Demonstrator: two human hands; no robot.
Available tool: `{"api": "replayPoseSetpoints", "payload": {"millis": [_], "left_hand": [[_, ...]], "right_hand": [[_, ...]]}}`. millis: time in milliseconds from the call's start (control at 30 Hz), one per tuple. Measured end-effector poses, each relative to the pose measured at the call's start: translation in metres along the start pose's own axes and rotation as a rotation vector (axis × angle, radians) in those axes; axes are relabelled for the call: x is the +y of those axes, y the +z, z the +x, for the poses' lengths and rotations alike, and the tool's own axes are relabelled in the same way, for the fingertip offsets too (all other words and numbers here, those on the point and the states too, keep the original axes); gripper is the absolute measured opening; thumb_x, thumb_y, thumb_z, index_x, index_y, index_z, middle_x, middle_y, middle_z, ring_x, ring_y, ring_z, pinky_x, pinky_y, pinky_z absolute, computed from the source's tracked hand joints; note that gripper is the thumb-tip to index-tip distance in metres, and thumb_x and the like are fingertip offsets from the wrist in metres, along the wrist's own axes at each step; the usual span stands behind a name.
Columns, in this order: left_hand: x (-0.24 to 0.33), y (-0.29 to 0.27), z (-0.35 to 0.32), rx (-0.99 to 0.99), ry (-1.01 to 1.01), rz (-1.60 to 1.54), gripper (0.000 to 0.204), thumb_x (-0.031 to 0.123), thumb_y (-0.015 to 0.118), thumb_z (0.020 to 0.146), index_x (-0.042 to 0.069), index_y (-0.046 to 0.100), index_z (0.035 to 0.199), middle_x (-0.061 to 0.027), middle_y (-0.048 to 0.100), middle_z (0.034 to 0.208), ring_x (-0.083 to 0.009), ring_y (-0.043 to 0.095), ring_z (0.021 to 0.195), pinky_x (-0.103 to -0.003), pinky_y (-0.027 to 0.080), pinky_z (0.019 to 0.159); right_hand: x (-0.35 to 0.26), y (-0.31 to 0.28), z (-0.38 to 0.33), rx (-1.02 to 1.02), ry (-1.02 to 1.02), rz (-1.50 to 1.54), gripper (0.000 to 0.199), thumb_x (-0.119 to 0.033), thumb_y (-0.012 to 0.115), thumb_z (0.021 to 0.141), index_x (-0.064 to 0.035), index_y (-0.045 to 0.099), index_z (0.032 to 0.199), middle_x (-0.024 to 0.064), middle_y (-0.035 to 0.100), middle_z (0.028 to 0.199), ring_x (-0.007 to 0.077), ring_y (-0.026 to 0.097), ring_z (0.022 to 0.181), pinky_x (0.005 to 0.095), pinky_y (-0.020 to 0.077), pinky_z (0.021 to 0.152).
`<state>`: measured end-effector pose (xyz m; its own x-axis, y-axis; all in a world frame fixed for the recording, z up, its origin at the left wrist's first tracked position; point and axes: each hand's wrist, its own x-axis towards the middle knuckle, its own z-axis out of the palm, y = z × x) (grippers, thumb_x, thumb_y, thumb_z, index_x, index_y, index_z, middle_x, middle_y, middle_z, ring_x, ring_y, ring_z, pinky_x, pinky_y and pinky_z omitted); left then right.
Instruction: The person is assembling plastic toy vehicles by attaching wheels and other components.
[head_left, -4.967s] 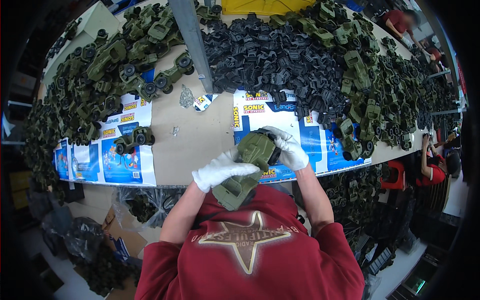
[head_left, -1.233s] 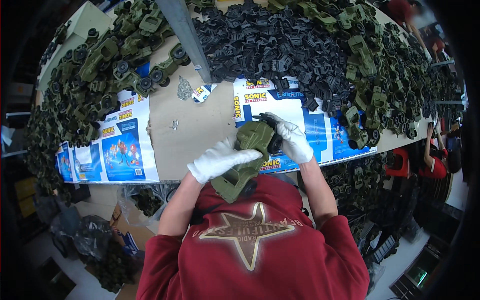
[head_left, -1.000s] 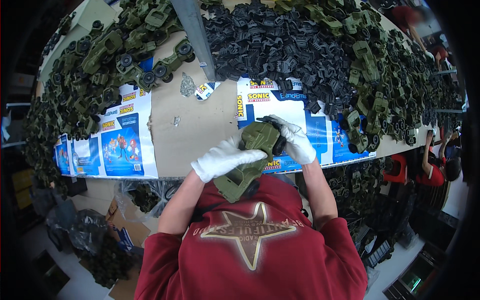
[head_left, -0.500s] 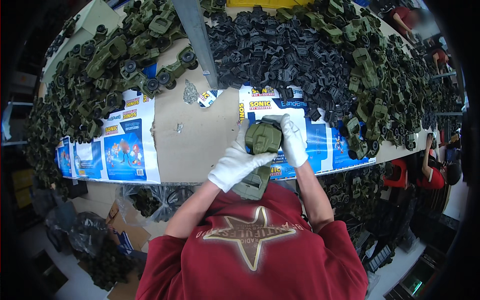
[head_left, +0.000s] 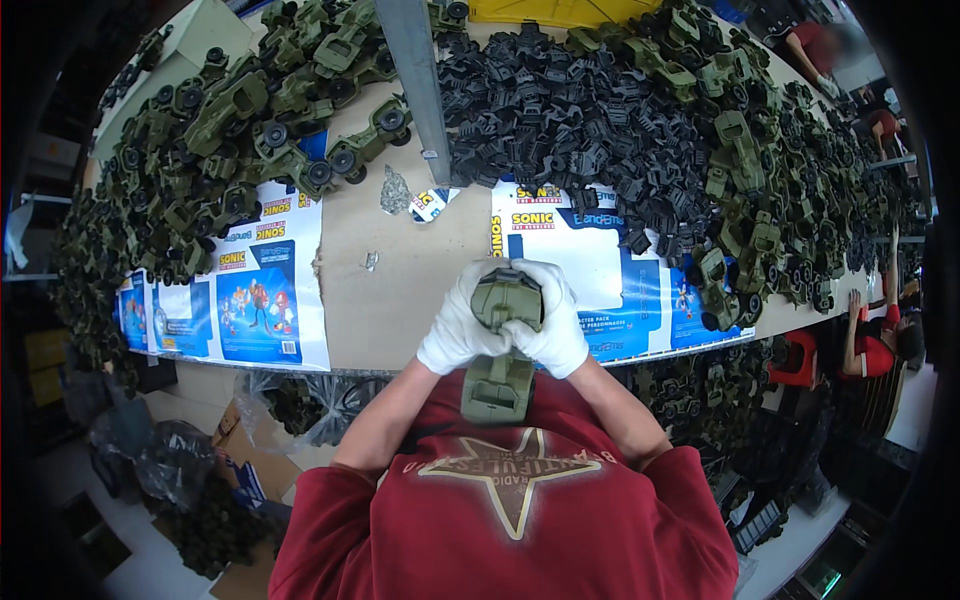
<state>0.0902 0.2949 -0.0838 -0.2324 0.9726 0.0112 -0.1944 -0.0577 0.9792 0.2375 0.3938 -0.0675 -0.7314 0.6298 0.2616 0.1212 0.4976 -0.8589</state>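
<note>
An olive-green toy truck [head_left: 497,388] is held between my two hands in front of my chest, just over the table's near edge. On its left side my white-gloved left hand [head_left: 462,325] is closed around the front end. The gloved right hand [head_left: 550,318] wraps the other side, its fingers meeting the left ones over the far end and its thumb pressing on the body. A dark part shows at the toy's front, partly hidden by the gloves. Beyond my hands lies a heap of small black plastic parts [head_left: 560,115].
Piles of green toy trucks stand at left [head_left: 225,120] and right [head_left: 740,150]. A metal post [head_left: 415,85] rises from the table. Printed cardboard sheets [head_left: 265,300] cover parts of the tabletop. A yellow bin [head_left: 560,10] is at the back; co-workers in red [head_left: 875,355] are at far right.
The toy truck has come slightly nearer to me and now points straighter away. My right hand has moved from its far right corner down around its side, with the thumb pressed on it.
</note>
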Motion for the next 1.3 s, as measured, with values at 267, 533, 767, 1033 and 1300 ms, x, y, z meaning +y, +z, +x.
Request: {"api": "replayPoseSetpoints", "payload": {"millis": [267,533,767,1033,1300], "left_hand": [[-0.004,-0.008,-0.023,0.241,-0.004,0.266,0.088,0.041,0.088,0.058,0.004,0.051,0.129,-0.0128,0.059,0.118,-0.0251,0.059,0.110,-0.037,0.046,0.097],[0.032,-0.104,0.057,0.250,-0.205,0.853,0.056,0.040,0.072,0.083,0.004,0.059,0.123,-0.0178,0.055,0.131,-0.0343,0.052,0.122,-0.042,0.042,0.102],[0.002,-0.256,0.150,0.328,-0.186,1.791,0.070,0.045,0.073,0.074,0.010,0.052,0.131,-0.0141,0.060,0.124,-0.0305,0.057,0.117,-0.042,0.044,0.096],[-0.024,-0.205,0.116,0.330,-0.430,2.059,0.060,0.033,0.065,0.080,0.010,0.052,0.133,-0.0089,0.058,0.113,-0.0259,0.057,0.099,-0.040,0.044,0.078],[-0.052,-0.106,-0.036,0.241,-0.057,2.030,0.048,0.025,0.063,0.080,0.012,0.055,0.125,-0.0091,0.048,0.133,-0.0331,0.048,0.119,-0.044,0.043,0.078]], "right_hand": [[-0.012,0.019,-0.004,-0.106,-0.003,0.099,0.062,-0.025,0.075,0.077,-0.0024,0.050,0.129,0.0163,0.059,0.121,0.0361,0.057,0.113,0.0429,0.0447,0.100],[0.031,-0.026,-0.015,0.014,1.103,1.123,0.052,-0.028,0.065,0.094,-0.0076,0.046,0.138,0.0066,0.057,0.128,0.0225,0.057,0.115,0.0371,0.0471,0.098],[0.014,-0.228,0.100,0.916,-0.001,1.048,0.045,-0.024,0.051,0.101,0.0041,0.044,0.135,0.0195,0.050,0.138,0.0290,0.053,0.121,0.0404,0.0436,0.106],[0.107,-0.080,0.122,0.256,0.506,-0.549,0.062,-0.024,0.079,0.075,-0.0089,0.055,0.131,0.0130,0.060,0.125,0.0274,0.066,0.096,0.0351,0.0532,0.085],[0.124,-0.053,0.106,0.161,0.387,-0.848,0.051,-0.025,0.076,0.075,-0.0152,0.058,0.122,0.0119,0.060,0.115,0.0345,0.066,0.091,0.0425,0.0547,0.078]]}}
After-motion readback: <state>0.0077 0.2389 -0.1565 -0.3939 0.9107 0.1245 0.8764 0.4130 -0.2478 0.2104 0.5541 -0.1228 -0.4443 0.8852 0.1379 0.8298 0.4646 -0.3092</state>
